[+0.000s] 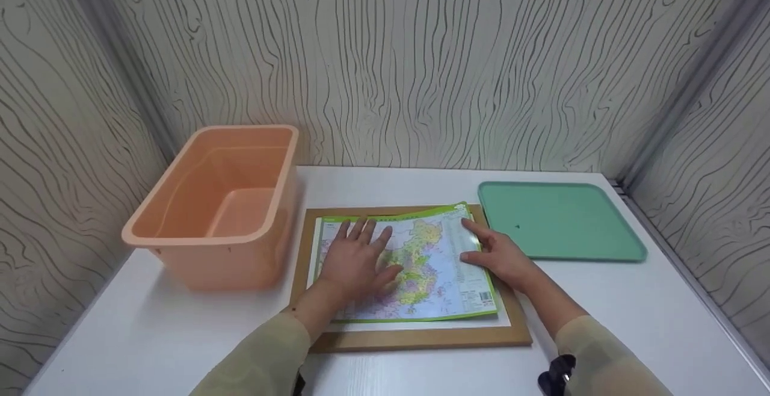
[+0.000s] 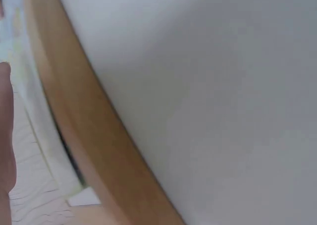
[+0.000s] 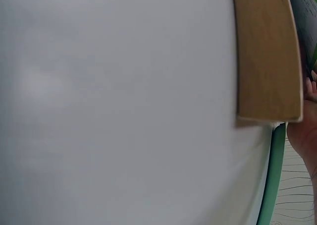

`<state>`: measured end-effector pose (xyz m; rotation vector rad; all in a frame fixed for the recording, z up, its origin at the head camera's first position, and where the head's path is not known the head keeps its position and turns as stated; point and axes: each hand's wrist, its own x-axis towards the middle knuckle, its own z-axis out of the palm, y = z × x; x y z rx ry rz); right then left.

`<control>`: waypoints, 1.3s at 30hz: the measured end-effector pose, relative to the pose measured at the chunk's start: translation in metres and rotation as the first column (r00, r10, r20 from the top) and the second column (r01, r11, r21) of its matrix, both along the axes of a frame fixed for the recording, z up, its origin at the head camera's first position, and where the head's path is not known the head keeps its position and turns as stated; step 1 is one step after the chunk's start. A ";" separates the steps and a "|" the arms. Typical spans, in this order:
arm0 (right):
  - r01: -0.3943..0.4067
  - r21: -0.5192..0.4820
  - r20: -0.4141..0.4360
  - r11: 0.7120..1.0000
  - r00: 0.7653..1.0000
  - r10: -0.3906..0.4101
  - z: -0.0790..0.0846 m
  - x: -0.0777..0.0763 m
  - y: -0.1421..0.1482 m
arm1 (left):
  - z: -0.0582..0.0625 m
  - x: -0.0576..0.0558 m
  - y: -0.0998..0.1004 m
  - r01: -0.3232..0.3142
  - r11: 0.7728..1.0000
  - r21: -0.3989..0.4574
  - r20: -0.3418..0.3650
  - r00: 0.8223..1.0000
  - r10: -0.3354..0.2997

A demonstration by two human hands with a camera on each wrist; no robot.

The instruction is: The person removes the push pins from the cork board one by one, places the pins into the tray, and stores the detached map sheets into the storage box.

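Observation:
A map sheet (image 1: pixel 442 263) with a green border lies on a brown-edged board (image 1: pixel 415 340) that has a white inner area. Fingers spread, my left hand (image 1: pixel 355 263) rests over the left half of the map. My right hand (image 1: pixel 505 260) holds the map's right edge, its thumb on the printed side. The upper right part of the sheet bows up from the board. In the left wrist view, the board's edge (image 2: pixel 94 121) runs diagonally beside part of my left hand. The right wrist view shows a board corner (image 3: pixel 267 56) close to my right hand.
A deep orange plastic tub (image 1: pixel 225 263) stands left of the board, its inside bare. Behind and to the right lies a flat green tray (image 1: pixel 559 221). Both rest on a white table (image 1: pixel 607 324), with wood-patterned panels (image 1: pixel 391 65) at the back and sides.

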<state>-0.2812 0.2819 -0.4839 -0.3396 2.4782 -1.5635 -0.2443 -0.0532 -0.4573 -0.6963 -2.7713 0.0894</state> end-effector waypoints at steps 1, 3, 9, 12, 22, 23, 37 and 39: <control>0.000 0.000 0.000 1.000 1.000 0.000 0.000 0.000 0.000 | 0.006 0.002 0.000 0.002 1.000 0.008 -0.026 1.000 -0.002; 0.000 0.000 -0.002 1.000 1.000 0.000 0.000 -0.001 0.000 | 0.018 0.007 -0.001 0.005 0.999 0.036 -0.073 0.997 -0.002; -0.005 -0.006 0.001 1.000 1.000 0.005 -0.001 0.000 0.001 | 0.052 0.022 -0.015 -0.015 0.987 0.157 -0.132 0.991 0.036; 0.003 -0.016 0.011 1.000 1.000 -0.003 -0.001 -0.001 0.001 | 0.066 0.026 -0.028 -0.034 0.977 0.209 -0.143 0.988 0.064; -0.002 -0.038 0.001 0.999 1.000 0.002 0.000 -0.001 0.001 | 0.093 0.036 -0.081 -0.101 0.955 0.280 -0.208 0.964 0.163; 0.000 -0.036 -0.002 0.999 1.000 0.000 0.000 -0.001 0.001 | 0.094 0.036 -0.087 -0.115 0.953 0.281 -0.202 0.963 0.176; 0.029 -0.058 -0.004 0.998 1.000 -0.029 -0.004 -0.003 0.002 | 0.078 0.050 -0.167 -0.240 0.945 0.222 -0.099 0.959 0.267; 0.029 -0.060 0.002 0.998 1.000 -0.029 -0.004 -0.003 0.001 | 0.074 0.052 -0.176 -0.252 0.941 0.225 -0.095 0.956 0.278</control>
